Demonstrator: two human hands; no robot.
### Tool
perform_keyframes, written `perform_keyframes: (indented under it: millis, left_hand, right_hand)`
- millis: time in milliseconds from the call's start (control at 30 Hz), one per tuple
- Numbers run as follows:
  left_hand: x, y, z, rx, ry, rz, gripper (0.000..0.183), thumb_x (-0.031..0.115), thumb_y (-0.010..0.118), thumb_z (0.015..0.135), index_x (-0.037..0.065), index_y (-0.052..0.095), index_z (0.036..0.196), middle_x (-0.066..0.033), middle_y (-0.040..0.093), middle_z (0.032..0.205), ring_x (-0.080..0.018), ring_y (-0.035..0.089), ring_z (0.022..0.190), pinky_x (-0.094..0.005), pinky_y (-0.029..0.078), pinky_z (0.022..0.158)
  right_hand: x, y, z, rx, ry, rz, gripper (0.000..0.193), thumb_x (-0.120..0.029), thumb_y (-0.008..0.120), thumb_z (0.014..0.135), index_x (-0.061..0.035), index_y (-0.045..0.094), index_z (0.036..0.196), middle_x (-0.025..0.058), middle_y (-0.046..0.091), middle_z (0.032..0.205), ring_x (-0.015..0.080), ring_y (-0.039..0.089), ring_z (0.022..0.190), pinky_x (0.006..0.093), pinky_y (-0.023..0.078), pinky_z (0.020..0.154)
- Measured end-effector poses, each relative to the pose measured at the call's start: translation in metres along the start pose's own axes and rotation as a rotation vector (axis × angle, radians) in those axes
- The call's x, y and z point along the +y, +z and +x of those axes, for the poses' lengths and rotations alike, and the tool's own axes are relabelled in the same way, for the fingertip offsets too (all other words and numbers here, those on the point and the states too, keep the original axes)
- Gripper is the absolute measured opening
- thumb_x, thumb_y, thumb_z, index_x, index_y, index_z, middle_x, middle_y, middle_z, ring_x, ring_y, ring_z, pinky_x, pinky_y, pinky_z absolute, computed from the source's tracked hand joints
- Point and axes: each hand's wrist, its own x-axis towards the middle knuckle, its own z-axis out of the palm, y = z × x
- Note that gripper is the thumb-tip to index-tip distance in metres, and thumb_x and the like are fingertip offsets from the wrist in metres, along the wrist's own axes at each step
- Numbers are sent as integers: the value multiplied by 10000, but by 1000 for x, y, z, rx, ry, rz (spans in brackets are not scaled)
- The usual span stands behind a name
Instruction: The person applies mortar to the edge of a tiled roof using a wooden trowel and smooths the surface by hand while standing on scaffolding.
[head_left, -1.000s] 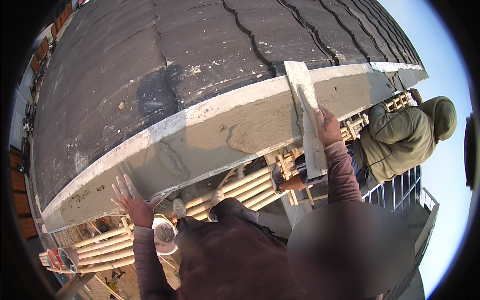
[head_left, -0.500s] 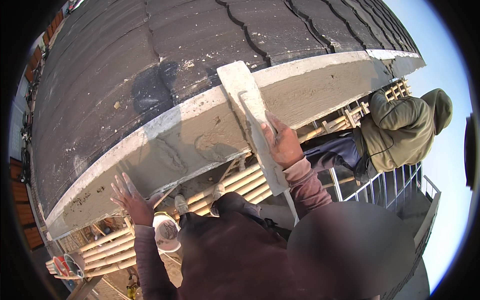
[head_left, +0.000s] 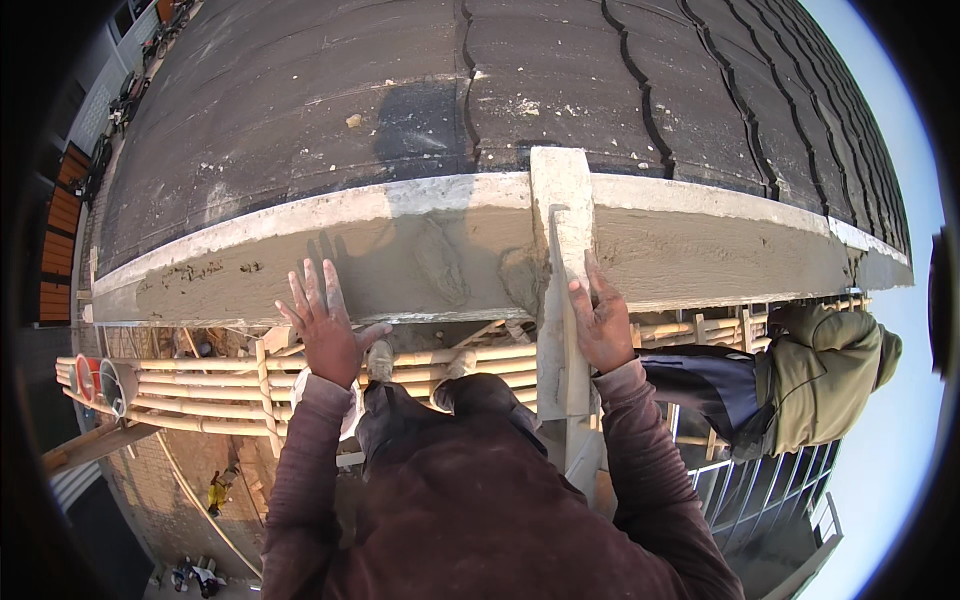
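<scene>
At the far left, a bucket (head_left: 118,385) sits on the bamboo scaffold (head_left: 200,385) beneath me. My left hand (head_left: 325,325) is spread open, fingers apart, palm flat against the wet plaster band (head_left: 300,265) running along the lower edge of the dark tiled roof (head_left: 400,90). It grips nothing. Further right, my right hand (head_left: 603,325) is closed around the long straightedge board (head_left: 562,280), which stands upright across the band, its top end reaching over the band's upper edge onto the tiles. My two hands are well apart. At the right end, below the band, another person in a green hooded jacket (head_left: 825,375) leans on the scaffold.
</scene>
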Motion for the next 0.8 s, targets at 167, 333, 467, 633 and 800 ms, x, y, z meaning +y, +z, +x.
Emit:
perform_keyframes:
  millis: [167, 333, 467, 633, 800]
  left_hand:
    - [-14, -8, -34, -2, -71, -77, 1245, 662, 782, 709, 45, 195, 1617, -222, 157, 1672, -455, 80, 1550, -701, 38, 1199]
    - [-54, -2, -96, -60, -228, -65, 1219, 650, 782, 733, 27, 211, 1610, -226, 190, 1664, -451, 96, 1549, -687, 51, 1205]
    - [-78, -2, -147, -150, -419, -49, 1221, 654, 771, 752, 24, 183, 1617, -227, 219, 1655, -451, 113, 1548, -671, 51, 1216]
    - [-97, 11, -183, -118, -520, -11, 1198, 693, 729, 773, 46, 189, 1624, -237, 237, 1649, -459, 117, 1545, -677, 60, 1211]
    - [-99, 11, -208, -76, -619, -7, 1120, 635, 754, 795, 53, 250, 1608, -241, 242, 1644, -460, 136, 1539, -689, 77, 1199]
  right_hand:
    - [-14, 30, 11, -98, -45, 3, 617, -293, 564, 1053, 105, 394, 1492, 318, 576, 1383, 344, 540, 1345, 377, 406, 1117]
    - [-38, 87, 18, -149, -81, 50, 622, -260, 562, 1044, 87, 356, 1519, 334, 592, 1343, 358, 583, 1303, 386, 451, 1068]
    - [-39, 129, 22, -150, -154, 73, 623, -265, 563, 1041, 72, 360, 1524, 340, 596, 1331, 379, 598, 1279, 394, 464, 1050]
    - [-71, 182, 27, -289, -85, 76, 673, -338, 565, 1034, 77, 359, 1521, 342, 601, 1317, 430, 609, 1243, 419, 481, 1036]
    - [-97, 265, 26, -394, -122, 76, 695, -387, 545, 1029, 55, 352, 1530, 357, 608, 1281, 479, 609, 1199, 465, 490, 1022]
